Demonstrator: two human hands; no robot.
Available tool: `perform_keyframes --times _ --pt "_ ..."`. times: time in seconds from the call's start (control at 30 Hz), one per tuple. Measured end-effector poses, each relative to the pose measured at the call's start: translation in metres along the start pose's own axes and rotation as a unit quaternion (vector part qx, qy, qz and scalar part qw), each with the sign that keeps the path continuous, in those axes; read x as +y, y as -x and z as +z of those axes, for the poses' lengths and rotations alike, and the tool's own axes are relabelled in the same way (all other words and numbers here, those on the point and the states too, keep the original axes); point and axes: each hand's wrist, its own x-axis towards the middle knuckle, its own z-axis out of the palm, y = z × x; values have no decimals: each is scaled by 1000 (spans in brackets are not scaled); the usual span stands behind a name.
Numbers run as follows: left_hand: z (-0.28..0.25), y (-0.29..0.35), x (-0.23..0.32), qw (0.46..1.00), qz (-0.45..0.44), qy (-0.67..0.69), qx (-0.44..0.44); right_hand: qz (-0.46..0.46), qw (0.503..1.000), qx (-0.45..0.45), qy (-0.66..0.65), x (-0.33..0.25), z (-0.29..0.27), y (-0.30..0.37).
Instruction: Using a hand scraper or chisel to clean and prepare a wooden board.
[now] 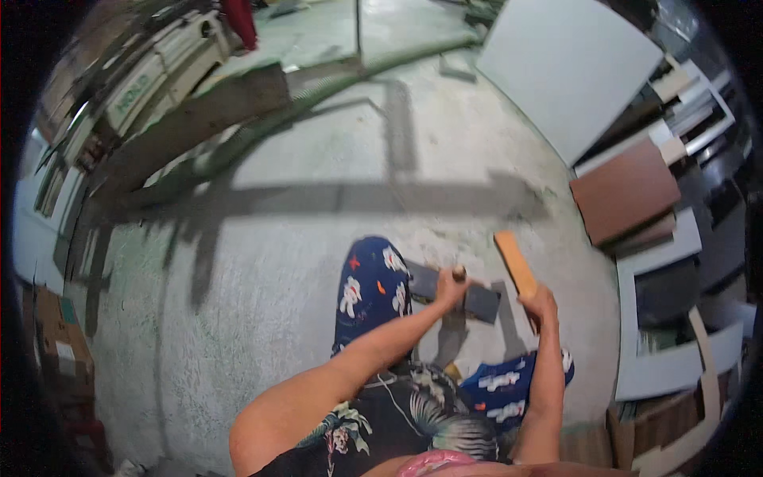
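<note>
I sit on the floor, bent over a dark grey rectangular slab (482, 304) by my knees. My left hand (450, 292) is closed just above its middle, around an upright tool whose round brown handle end (459, 273) shows over the fist. The tool's lower end is hidden by the hand, so its kind does not show. To the right, my right hand (540, 307) grips the near end of a flat, orange-tan wooden bar (516, 262). That bar points away from me and leans slightly left, apart from the slab.
Brown boards (625, 193) are stacked at the right, near a large white panel (568, 75). White frame-shaped offcuts (636, 374) lie closer to me. A ribbed green hose (381, 62) crosses the far floor. Cardboard boxes (65, 334) stand at the left edge.
</note>
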Motion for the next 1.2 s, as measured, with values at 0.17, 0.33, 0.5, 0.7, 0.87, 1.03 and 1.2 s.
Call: perform_keyframes --times 0.17,0.33,0.5,0.7,0.87,1.03,1.2 --pt "-8 -44 -27 999 17 40 -23 -82 994 43 -55 -39 -36 -4" --pt "-5 -46 -7 998 15 55 23 19 963 117 -242 -26 -43 15" --pt "-5 -48 -19 992 1 122 29 41 951 130 -278 -10 -37 31" --pt "-12 -50 -20 995 72 41 54 57 943 147 -292 9 -31 36" --pt "-20 -61 -29 990 54 91 91 64 948 155 -271 5 -34 33" --pt "-14 -52 -7 987 44 141 69 81 948 156 -265 28 -26 34" --pt "-10 -78 -42 992 66 53 88 86 946 144 -278 33 -20 32"
